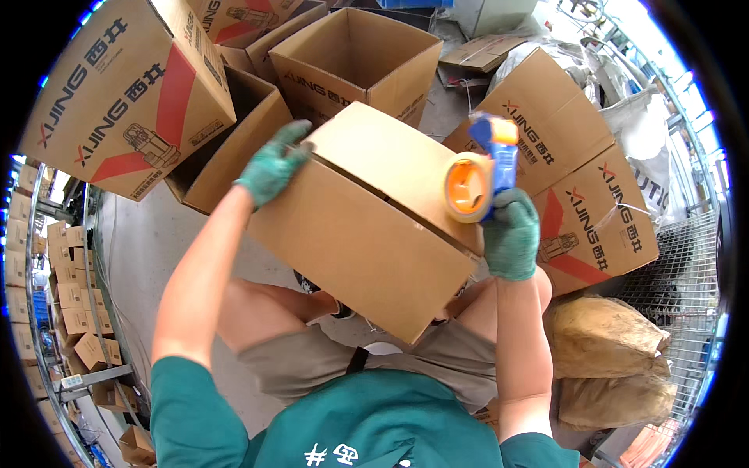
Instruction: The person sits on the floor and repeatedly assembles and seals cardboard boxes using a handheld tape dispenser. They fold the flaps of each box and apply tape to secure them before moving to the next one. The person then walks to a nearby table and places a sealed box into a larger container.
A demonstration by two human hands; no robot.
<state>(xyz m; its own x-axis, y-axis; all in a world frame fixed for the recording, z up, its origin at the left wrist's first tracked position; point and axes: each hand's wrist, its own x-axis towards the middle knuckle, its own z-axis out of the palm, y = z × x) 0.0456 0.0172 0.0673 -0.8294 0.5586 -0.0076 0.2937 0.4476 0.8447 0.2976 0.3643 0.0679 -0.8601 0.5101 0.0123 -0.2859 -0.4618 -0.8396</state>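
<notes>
A plain brown cardboard box (360, 242) sits tilted in front of me, between my legs. Its two top flaps meet at a seam with a narrow dark gap. At the box's upper left corner, my left hand (273, 165) in a green glove grips the edge, fingers closed over it. My right hand (512, 235), also gloved in green, is closed round the handle of a blue tape dispenser (503, 160). The dispenser carries a roll of tape on an orange core and is held at the seam's right end; whether it touches the box I cannot tell.
Open printed cartons (355, 58) stand ahead, with a tall closed-looking carton (129, 97) at left. Flattened printed cardboard (573, 171) leans at right, above brown sacks (608, 339) and beside a wire mesh cage (679, 273). Racks with small boxes (78, 288) line the far left.
</notes>
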